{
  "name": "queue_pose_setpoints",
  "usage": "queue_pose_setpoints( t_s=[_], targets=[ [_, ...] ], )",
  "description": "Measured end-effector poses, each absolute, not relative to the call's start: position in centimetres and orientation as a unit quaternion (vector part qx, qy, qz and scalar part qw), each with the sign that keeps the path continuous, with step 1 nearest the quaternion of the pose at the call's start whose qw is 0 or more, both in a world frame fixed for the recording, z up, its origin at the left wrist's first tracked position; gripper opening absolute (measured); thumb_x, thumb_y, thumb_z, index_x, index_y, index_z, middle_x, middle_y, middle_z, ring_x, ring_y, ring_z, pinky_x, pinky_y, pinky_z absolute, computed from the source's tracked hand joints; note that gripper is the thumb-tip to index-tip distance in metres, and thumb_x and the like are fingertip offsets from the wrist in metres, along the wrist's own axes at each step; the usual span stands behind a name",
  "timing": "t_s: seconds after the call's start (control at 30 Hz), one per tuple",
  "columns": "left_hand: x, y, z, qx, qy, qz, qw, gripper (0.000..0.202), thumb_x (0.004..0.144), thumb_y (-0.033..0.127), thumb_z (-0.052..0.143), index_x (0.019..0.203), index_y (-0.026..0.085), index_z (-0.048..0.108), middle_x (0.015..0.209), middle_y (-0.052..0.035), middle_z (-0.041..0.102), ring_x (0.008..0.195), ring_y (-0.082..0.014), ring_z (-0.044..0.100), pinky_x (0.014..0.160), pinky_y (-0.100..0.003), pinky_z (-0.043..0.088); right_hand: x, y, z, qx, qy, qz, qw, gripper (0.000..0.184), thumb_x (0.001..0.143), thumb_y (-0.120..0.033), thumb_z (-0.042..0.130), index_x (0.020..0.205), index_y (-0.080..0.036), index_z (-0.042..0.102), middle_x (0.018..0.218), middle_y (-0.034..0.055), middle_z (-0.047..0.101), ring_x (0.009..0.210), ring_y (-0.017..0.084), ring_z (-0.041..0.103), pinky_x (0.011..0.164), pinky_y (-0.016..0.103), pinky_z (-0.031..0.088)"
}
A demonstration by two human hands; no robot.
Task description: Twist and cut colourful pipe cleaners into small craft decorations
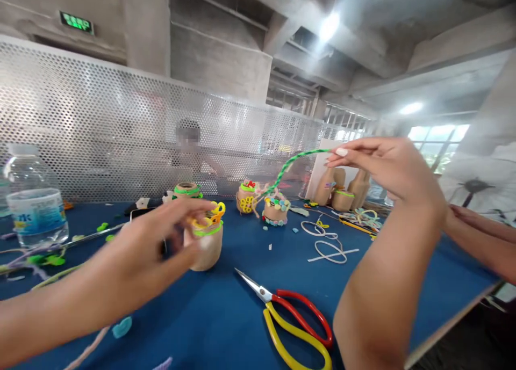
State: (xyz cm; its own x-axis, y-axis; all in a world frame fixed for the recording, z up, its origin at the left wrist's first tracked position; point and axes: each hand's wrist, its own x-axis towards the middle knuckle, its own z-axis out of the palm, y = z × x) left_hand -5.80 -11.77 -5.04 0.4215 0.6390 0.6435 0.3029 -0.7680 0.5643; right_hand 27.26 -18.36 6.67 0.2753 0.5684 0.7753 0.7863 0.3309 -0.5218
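My right hand [374, 160] is raised at the right, thumb and fingers pinched on the end of a green twisted cord [291, 165] that arcs down to the left. On the left, my left hand [161, 241], blurred, has its thumb and fingers apart at the near side of a twine-wrapped jar [207, 250]. Whether it touches the jar is unclear. Yellow pipe-cleaner loops [217, 211] and a lime band top this jar. In front lie scissors [264, 295] with one red and one yellow handle, blades toward the jar.
Behind stand decorated jars [275, 211] and twine-wrapped bottles [324, 187]. White cord loops [330, 251] lie at right. A water bottle [36, 198] and green scraps [46, 260] are at left. Another person's arm [479, 241] rests at the right edge; someone sits beyond the perforated screen [100, 128].
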Motion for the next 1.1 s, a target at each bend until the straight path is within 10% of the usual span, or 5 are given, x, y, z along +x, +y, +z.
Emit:
queue_pose_setpoints(
  t_s=[0.17, 0.3, 0.5, 0.93, 1.1],
  targets=[
    [4.6, -9.4, -2.5, 0.844, 0.182, 0.483, 0.141, 0.067, 0.071, 0.035, 0.067, 0.13, 0.017, 0.04, 0.13, -0.0142, 0.047, 0.124, -0.03, 0.039, 0.101, -0.046, 0.034, 24.5, -19.0, 6.6, -0.494, -0.657, -0.12, 0.557, 0.009, 0.077, -0.024, 0.063, 0.076, -0.018, 0.069, 0.076, 0.0046, 0.071, 0.073, 0.021, 0.07, 0.075, 0.037, 0.055],
    [9.2, -8.0, -3.3, 0.812, 0.111, 0.419, 0.39, 0.028, 0.081, 0.036, 0.055, 0.098, 0.014, 0.057, 0.09, -0.0106, 0.066, 0.086, -0.0212, 0.062, 0.075, -0.034, 0.05, 24.3, -18.8, 6.4, -0.434, -0.673, -0.126, 0.585, 0.01, 0.08, -0.025, 0.061, 0.08, -0.019, 0.069, 0.078, 0.0031, 0.071, 0.073, 0.02, 0.07, 0.077, 0.038, 0.056],
    [8.1, -8.5, -4.6, 0.783, 0.045, 0.388, 0.484, 0.032, 0.088, 0.046, 0.046, 0.078, 0.016, 0.052, 0.058, -0.0001, 0.059, 0.056, -0.0109, 0.06, 0.058, -0.022, 0.049, 26.6, -17.6, 6.0, -0.428, -0.667, -0.107, 0.6, 0.014, 0.078, -0.03, 0.064, 0.08, -0.017, 0.068, 0.076, 0.0029, 0.07, 0.071, 0.02, 0.069, 0.077, 0.039, 0.056],
    [5.7, -7.9, -1.6, 0.585, 0.045, 0.586, 0.559, 0.022, 0.091, 0.028, 0.046, 0.082, 0.015, 0.061, 0.066, 0.0, 0.06, 0.064, -0.0084, 0.06, 0.065, -0.02, 0.049, 21.9, -13.2, 4.4, -0.429, -0.743, 0.218, 0.465, 0.098, 0.062, -0.053, 0.075, 0.141, -0.021, 0.026, 0.114, 0.012, 0.063, 0.103, 0.025, 0.06, 0.081, 0.037, 0.053],
    [4.3, -6.9, -1.6, 0.549, 0.052, 0.613, 0.566, 0.023, 0.089, 0.027, 0.047, 0.082, 0.014, 0.065, 0.067, -0.001, 0.061, 0.058, -0.0084, 0.056, 0.054, -0.018, 0.044, 16.1, -9.9, 1.5, -0.415, -0.733, 0.286, 0.457, 0.083, 0.072, -0.054, 0.067, 0.139, -0.022, 0.031, 0.088, 0.0061, 0.064, 0.076, 0.02, 0.06, 0.06, 0.031, 0.052]
  ],
)
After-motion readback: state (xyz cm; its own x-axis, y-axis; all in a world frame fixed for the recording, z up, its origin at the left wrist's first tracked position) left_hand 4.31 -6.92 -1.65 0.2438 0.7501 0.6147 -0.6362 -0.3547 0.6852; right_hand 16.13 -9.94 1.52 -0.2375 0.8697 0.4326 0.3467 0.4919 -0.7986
